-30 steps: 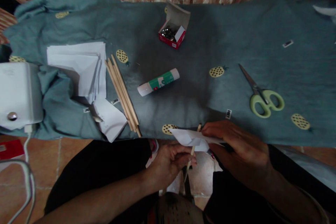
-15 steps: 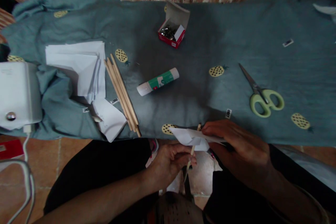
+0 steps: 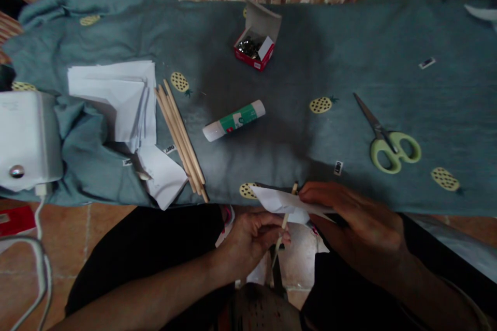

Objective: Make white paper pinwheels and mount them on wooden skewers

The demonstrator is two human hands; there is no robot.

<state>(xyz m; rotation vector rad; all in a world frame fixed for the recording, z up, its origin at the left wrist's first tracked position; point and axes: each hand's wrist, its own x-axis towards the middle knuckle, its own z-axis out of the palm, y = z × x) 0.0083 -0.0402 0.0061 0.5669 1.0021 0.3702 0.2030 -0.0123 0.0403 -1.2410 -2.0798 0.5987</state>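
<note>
At the table's near edge, a folded white paper pinwheel (image 3: 276, 200) sits near the upper end of a thin wooden stick (image 3: 285, 221). My left hand (image 3: 252, 240) pinches the stick just below the paper, and the stick's lower end hangs over my lap. From the other side, my right hand (image 3: 357, 227) has its fingers at the pinwheel's right-hand blade, the thumb low and the fingers above. Its fingertips are partly hidden, but the paper edge appears to lie between them.
A glue stick (image 3: 234, 120) lies mid-table, below an opened red box (image 3: 254, 54) of small metal pieces. Green-handled scissors (image 3: 388, 139) rest at right. Several wooden sticks (image 3: 182, 142) and white paper sheets (image 3: 112, 75) lie left, near a white appliance (image 3: 29, 134).
The pinwheel's blades have turned slightly around the stick, and my right hand has shifted a little to the right. My left hand stays in place on the stick.
</note>
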